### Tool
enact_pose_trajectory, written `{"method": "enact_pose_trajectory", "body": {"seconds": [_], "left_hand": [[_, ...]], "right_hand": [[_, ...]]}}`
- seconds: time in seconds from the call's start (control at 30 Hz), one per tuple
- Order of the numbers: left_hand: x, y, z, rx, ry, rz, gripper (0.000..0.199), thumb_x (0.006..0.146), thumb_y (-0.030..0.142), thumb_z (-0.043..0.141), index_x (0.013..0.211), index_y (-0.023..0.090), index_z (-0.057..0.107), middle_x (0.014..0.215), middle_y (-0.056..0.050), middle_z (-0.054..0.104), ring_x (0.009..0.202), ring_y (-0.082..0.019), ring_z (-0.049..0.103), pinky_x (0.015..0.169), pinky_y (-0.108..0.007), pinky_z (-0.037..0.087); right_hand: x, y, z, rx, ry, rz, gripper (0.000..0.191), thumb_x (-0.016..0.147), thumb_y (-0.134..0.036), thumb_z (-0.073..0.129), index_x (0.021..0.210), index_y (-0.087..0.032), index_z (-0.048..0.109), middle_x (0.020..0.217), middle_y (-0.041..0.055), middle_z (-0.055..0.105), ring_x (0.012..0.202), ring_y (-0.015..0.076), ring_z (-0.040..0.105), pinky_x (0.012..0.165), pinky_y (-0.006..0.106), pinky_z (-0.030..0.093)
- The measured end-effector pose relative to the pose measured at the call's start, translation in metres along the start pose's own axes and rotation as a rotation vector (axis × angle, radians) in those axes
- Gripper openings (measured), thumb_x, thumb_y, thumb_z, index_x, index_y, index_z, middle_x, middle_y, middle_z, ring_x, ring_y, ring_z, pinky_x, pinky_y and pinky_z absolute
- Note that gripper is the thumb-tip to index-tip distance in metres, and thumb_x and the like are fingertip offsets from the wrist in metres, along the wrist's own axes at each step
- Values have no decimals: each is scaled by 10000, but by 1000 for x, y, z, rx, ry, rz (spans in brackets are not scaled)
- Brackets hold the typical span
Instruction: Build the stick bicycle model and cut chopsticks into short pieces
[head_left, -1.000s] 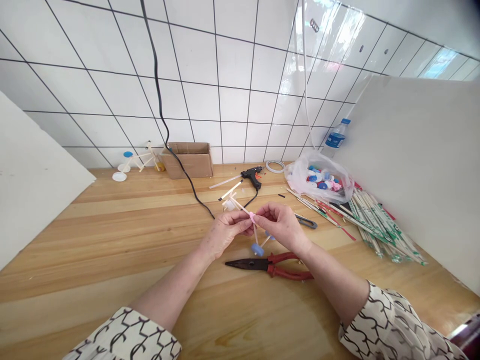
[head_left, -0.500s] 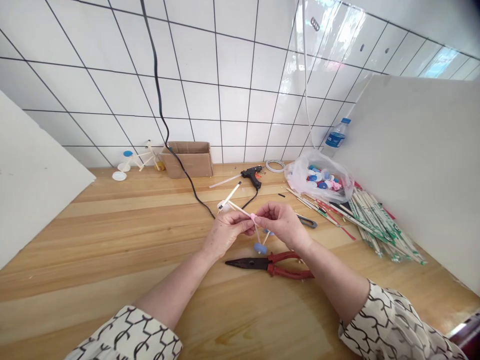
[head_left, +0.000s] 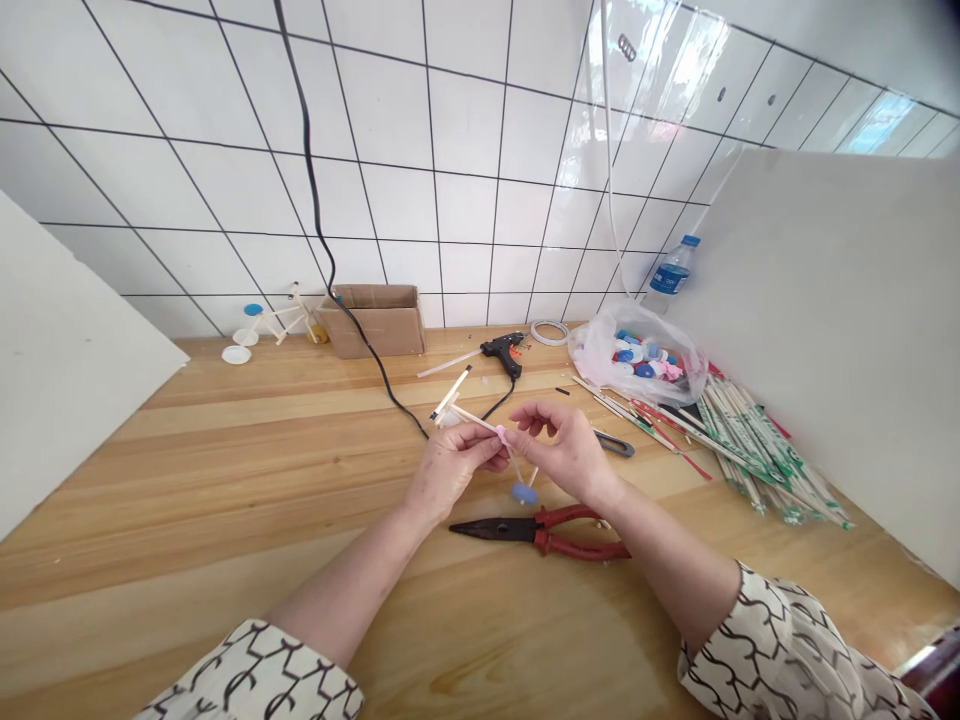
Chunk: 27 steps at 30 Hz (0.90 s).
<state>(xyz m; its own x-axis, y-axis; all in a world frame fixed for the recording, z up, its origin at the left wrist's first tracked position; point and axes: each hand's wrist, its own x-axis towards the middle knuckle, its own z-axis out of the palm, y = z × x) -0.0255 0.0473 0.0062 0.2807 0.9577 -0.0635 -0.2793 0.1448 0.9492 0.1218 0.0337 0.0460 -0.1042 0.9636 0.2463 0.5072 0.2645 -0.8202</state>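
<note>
My left hand (head_left: 444, 472) is closed on a small model (head_left: 471, 416) of pale wooden sticks, gripping it near its middle. A crosspiece stick with dark ends (head_left: 452, 392) sits at its far end, and a blue bottle cap (head_left: 524, 494) hangs at the near end. Between the hands is a small pink piece (head_left: 501, 433) on the stick. My right hand (head_left: 564, 455) has its thumb against the pink piece while its index finger is raised apart from it. Red-handled long-nose pliers (head_left: 525, 526) lie just below the hands. Part of the model is hidden behind my fingers.
A black glue gun (head_left: 501, 350) lies behind the hands, its cord trailing forward. A cardboard box (head_left: 379, 328) and another stick model (head_left: 281, 325) stand by the wall. At right are a bag of bottle caps (head_left: 600, 350), a water bottle (head_left: 673, 270) and wrapped chopsticks (head_left: 757, 450).
The index finger of my right hand has lifted away from the pink piece, opening the pinch. The model has tilted and shifted slightly left in my left hand.
</note>
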Motion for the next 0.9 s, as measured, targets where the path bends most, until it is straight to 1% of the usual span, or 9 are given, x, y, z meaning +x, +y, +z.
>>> {"method": "enact_pose_trajectory", "body": {"seconds": [0.07, 0.1, 0.17, 0.33, 0.5, 0.6, 0.77, 0.9], "left_hand": [[1, -3, 0, -6, 22, -6, 180, 603, 291, 747, 686, 137, 702, 594, -15, 660, 542, -118, 580, 581, -251, 504], [1, -4, 0, -9, 29, -10, 178, 609, 293, 743, 692, 141, 703, 602, -14, 664, 544, -114, 578, 582, -245, 502], [2, -7, -2, -15, 34, -19, 183, 613, 302, 741, 706, 148, 705, 618, -12, 669, 554, -114, 580, 587, -243, 501], [5, -10, -6, -21, 0, -42, 214, 601, 313, 750, 749, 162, 716, 652, -16, 683, 580, -126, 596, 642, -269, 505], [3, -9, -2, -21, -26, -40, 233, 593, 299, 756, 785, 169, 727, 707, -29, 698, 649, -147, 607, 658, -262, 491], [1, -9, 2, -45, 4, -46, 244, 571, 286, 767, 779, 163, 727, 719, -32, 703, 658, -153, 609, 654, -263, 491], [-1, -11, 6, -73, 81, -19, 173, 570, 265, 762, 706, 167, 717, 620, -2, 680, 602, -135, 596, 609, -240, 484], [-4, -12, 11, -99, 123, -4, 153, 588, 280, 747, 681, 165, 707, 593, 9, 668, 584, -132, 600, 614, -246, 488]], "right_hand": [[-3, 2, 4, -151, 75, -145, 95, 744, -259, 619, 787, -175, 623, 738, 24, 628, 689, 147, 542, 659, 268, 433], [-5, 3, 6, -210, 91, -202, 80, 750, -254, 614, 790, -185, 621, 750, 25, 628, 718, 156, 546, 688, 279, 429], [-6, 6, 10, -291, 101, -262, 66, 756, -253, 609, 796, -201, 614, 757, 25, 626, 749, 169, 553, 713, 291, 420], [-4, 18, 14, -328, 106, -223, 104, 769, -267, 591, 842, -193, 596, 777, 36, 620, 745, 177, 561, 673, 280, 423], [-3, 21, 16, -360, 74, -228, 69, 745, -224, 597, 810, -200, 596, 779, 26, 629, 761, 177, 562, 691, 277, 414], [-4, 17, 18, -392, 83, -232, 30, 742, -196, 583, 772, -203, 584, 758, 18, 630, 742, 172, 559, 688, 274, 408], [-6, 11, 21, -439, 124, -254, 31, 730, -169, 560, 743, -197, 563, 735, 25, 626, 737, 179, 560, 700, 283, 401], [-7, 9, 22, -450, 139, -251, 43, 725, -160, 535, 747, -194, 548, 727, 29, 631, 722, 180, 565, 694, 287, 402]]}}
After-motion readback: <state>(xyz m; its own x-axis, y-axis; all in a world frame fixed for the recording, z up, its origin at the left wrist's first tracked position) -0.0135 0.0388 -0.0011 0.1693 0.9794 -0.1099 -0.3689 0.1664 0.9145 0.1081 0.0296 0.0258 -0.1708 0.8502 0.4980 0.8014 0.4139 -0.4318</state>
